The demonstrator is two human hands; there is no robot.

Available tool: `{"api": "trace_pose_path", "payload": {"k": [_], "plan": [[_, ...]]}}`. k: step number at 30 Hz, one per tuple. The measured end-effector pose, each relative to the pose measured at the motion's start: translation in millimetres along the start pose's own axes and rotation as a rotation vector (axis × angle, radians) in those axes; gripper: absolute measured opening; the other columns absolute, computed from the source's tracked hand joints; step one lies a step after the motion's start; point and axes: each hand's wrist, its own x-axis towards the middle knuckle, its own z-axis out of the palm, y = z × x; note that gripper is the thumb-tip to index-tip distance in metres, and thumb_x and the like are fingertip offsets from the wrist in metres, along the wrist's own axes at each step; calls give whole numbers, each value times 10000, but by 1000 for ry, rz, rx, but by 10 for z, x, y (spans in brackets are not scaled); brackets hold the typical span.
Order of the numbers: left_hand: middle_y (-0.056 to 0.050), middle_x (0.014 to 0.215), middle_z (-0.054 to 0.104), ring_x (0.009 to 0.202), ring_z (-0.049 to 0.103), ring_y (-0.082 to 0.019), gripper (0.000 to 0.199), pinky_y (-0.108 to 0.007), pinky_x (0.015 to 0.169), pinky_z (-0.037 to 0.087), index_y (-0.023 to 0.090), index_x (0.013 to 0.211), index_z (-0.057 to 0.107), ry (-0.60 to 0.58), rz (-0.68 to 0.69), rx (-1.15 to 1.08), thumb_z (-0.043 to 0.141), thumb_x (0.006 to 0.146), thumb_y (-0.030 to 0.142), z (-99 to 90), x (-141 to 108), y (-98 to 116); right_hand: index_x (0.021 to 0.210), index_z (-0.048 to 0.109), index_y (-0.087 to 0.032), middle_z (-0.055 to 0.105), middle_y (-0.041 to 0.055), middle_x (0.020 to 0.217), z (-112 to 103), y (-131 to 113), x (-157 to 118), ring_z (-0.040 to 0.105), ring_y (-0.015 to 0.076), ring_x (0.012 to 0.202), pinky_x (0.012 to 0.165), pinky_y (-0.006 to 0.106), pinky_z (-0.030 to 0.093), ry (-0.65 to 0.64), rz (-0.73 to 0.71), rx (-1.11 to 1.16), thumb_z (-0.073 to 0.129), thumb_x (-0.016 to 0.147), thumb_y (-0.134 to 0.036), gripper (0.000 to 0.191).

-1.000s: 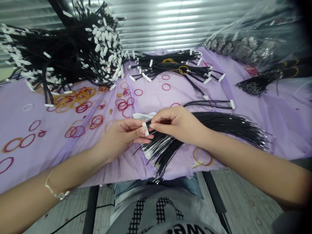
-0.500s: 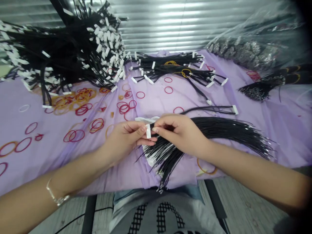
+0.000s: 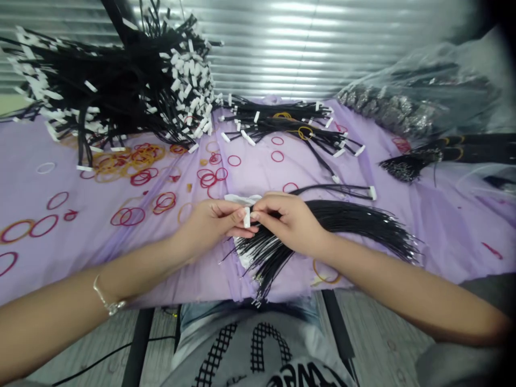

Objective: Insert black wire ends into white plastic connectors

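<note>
My left hand (image 3: 220, 217) pinches a small white plastic connector (image 3: 247, 217) between thumb and forefinger, its other fingers curled below. Close at its right side, my right hand (image 3: 288, 220) has thumb and forefinger pressed together by the connector, apparently on the end of a black wire; the tip is mostly hidden by the fingers. Under both hands lies a loose bundle of black wires (image 3: 363, 223) with metal-tipped ends, fanning out right and towards me. Behind the right hand, a few wires end in another white connector (image 3: 372, 193).
A big heap of black cables with white connectors (image 3: 121, 91) stands back left. Tied cable bundles (image 3: 290, 121) lie at the back middle. Red and yellow rubber bands (image 3: 131, 161) are scattered on the purple cloth (image 3: 169, 269). Back right are plastic bags (image 3: 403, 107) and dark wire bundles (image 3: 415, 161).
The view has shifted slightly, so the table appears moved. Both hands keep nearly the same pose at the white connector, with the right fingertips still close against it.
</note>
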Motion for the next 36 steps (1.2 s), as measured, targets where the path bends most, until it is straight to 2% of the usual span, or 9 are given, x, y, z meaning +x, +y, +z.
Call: {"api": "trace_pose_path", "payload": {"k": [11,13,16,18,20,23,25,30,36], "plan": [[-35,772,723,716,696,-122,96,-191,706,571,134,821,732,18,-3,-34,730,725,138,18,-18,49,810,599,-153,599,17,714,-86,20,-16,546,119,686,663,246,429,-54,-103,-198,535,863,-192,92],[-35,769,720,683,688,-109,59,-185,684,570,122,793,719,85,-8,-72,696,746,95,27,-15,70,941,581,-138,613,69,848,-41,-15,-54,560,161,814,743,297,456,-8,-122,-253,519,864,-198,116],[-51,777,717,647,677,-99,70,-183,668,569,99,768,695,155,-13,-163,639,780,58,23,2,101,1156,482,-79,536,182,1109,-22,-93,-97,481,238,1077,903,411,425,151,-163,-349,533,839,-196,342],[-59,757,714,638,679,-104,80,-184,662,567,94,763,682,161,-20,-191,618,798,61,6,16,110,1102,516,-83,528,181,1094,-74,-129,-98,472,246,1074,904,423,421,167,-197,-394,530,835,-187,287],[-62,760,714,642,684,-112,77,-187,661,565,95,773,677,157,-26,-187,612,805,68,-13,25,108,944,579,-118,570,120,952,-161,-131,-75,527,207,923,808,367,452,-34,-240,-410,493,861,-176,132],[-61,796,718,650,689,-116,77,-189,658,564,101,785,674,165,-33,-156,607,815,80,-28,26,99,791,615,-149,582,44,769,-279,-77,-31,539,152,720,663,297,435,-514,-258,-412,465,887,-154,178],[-49,784,713,650,688,-112,85,-186,652,563,105,781,671,176,-36,-127,599,826,92,-27,23,96,757,633,-158,587,32,743,-313,-33,-17,542,147,698,648,290,417,-670,-214,-403,495,870,-132,181],[-26,759,703,656,683,-108,67,-188,660,562,115,792,675,131,-16,-55,616,821,102,-26,18,82,828,658,-180,617,34,831,-286,-5,-44,564,160,771,702,288,418,-632,-112,-282,630,775,-129,79],[-39,788,711,670,688,-120,56,-190,632,563,106,815,666,126,-15,-50,624,802,71,-18,3,91,759,623,-170,588,24,846,-284,-46,-64,535,125,758,712,265,420,-596,-4,-213,595,779,-99,79]]}}
